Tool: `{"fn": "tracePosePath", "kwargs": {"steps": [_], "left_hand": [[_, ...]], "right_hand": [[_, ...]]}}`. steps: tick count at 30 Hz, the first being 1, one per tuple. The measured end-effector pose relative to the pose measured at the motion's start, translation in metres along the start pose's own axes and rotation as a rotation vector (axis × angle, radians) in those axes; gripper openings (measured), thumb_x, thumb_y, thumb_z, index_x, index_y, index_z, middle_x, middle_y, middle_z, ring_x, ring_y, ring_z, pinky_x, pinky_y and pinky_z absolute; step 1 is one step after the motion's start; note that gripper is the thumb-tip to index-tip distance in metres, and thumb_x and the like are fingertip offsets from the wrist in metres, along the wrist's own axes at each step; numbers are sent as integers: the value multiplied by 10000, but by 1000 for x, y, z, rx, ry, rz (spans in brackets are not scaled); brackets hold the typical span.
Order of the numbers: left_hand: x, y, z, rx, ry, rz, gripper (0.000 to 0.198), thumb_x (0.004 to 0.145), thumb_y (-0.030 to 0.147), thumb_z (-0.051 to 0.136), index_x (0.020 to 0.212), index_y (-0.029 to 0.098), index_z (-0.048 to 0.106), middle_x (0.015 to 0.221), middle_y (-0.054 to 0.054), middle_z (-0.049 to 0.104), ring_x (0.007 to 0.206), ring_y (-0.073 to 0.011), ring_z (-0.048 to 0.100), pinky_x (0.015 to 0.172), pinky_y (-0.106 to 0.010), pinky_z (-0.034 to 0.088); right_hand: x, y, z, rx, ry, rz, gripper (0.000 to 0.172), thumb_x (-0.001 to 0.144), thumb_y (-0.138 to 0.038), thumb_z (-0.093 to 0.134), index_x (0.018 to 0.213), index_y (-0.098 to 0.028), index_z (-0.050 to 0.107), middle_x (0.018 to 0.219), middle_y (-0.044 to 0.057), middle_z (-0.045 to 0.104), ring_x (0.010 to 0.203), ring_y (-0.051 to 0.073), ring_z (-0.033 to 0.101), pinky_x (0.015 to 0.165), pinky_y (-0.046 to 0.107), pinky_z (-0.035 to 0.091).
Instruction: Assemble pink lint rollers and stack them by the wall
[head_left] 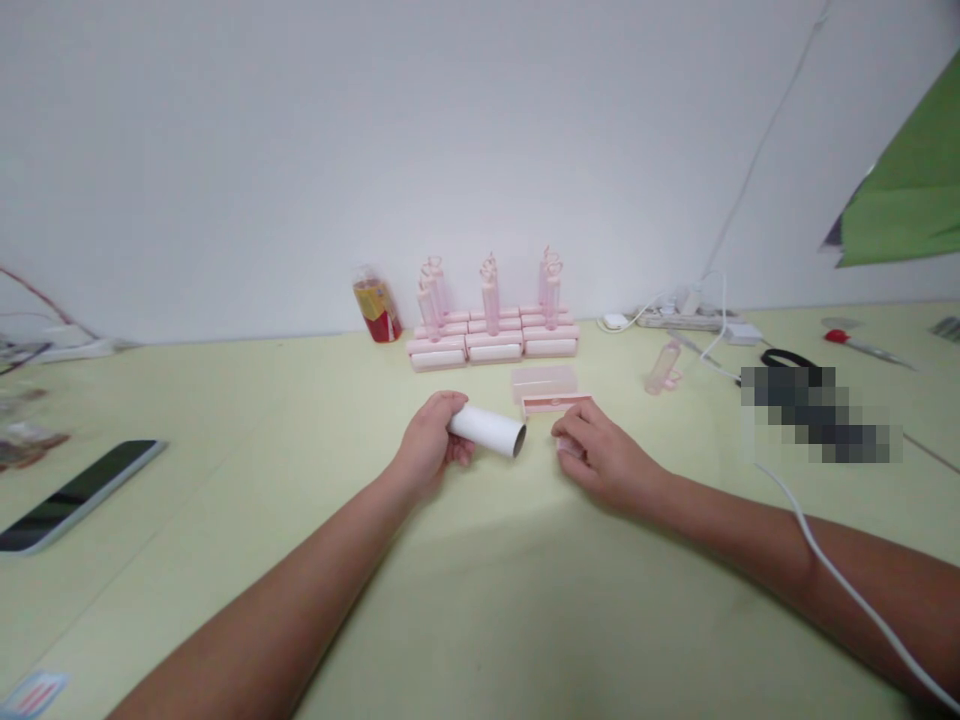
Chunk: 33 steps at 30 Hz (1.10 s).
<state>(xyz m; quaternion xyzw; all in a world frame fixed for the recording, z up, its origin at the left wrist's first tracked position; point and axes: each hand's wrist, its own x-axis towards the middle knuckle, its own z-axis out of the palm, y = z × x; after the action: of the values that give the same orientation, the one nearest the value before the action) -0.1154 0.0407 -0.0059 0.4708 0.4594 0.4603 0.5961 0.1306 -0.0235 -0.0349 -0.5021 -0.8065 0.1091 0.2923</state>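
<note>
My left hand (pixel 435 440) is closed around a white paper roll (pixel 486 430), the sticky-roll kind, with its hollow dark end facing right. My right hand (pixel 596 445) lies just right of that open end, fingers curled over a small pale pink piece (pixel 568 447) that is mostly hidden. Behind the right fingers is an open pink case half (pixel 551 404) with a reddish inside. A translucent pink cover (pixel 544 381) lies just beyond it. Farther right is a loose clear pink handle (pixel 663 368).
Several pink lint rollers (pixel 493 345) with upright handles stand in rows near the wall. A bottle with a red and yellow label (pixel 378 308) is left of them. A phone (pixel 79 493) lies at left. A power strip (pixel 686 318), a white cable (pixel 840 580) and a red-tipped tool (pixel 862 345) are at right.
</note>
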Motion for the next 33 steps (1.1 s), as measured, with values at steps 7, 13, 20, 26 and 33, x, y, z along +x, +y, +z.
{"fn": "tracePosePath", "kwargs": {"steps": [7,13,20,26,33], "left_hand": [[0,-1,2,-46,23,-70,255,790,333,562,971,153,573,516,20,510,368,-117,481,303,-185,347],[-1,0,5,-29,37,-66,246,796,320,556,978,157,581,515,21,515,366,-117,480,310,-188,362],[1,-2,3,-16,27,-63,265,793,327,564,986,147,587,516,14,524,365,-121,486,311,-196,376],[2,-4,1,-9,14,-50,262,802,331,561,990,149,579,539,15,524,378,-119,498,310,-189,375],[1,-3,2,10,6,-63,265,808,337,566,1000,155,577,576,4,545,403,-121,522,321,-193,409]], "right_hand": [[1,10,5,-24,-63,-93,270,846,-42,497,1072,-161,584,1030,93,574,934,206,548,859,339,444],[1,7,1,-86,-102,-136,303,855,-34,473,1097,-175,587,1058,96,564,938,207,553,828,322,443],[1,8,3,-121,-169,-71,295,882,-177,536,1174,-171,575,1076,91,602,936,206,578,832,319,432],[1,8,3,-152,-211,-51,255,874,-242,557,1106,-175,640,1025,75,634,848,189,588,770,303,420],[3,9,3,-105,-196,-37,204,847,-284,615,996,-170,697,962,56,630,741,150,563,705,279,400]]}}
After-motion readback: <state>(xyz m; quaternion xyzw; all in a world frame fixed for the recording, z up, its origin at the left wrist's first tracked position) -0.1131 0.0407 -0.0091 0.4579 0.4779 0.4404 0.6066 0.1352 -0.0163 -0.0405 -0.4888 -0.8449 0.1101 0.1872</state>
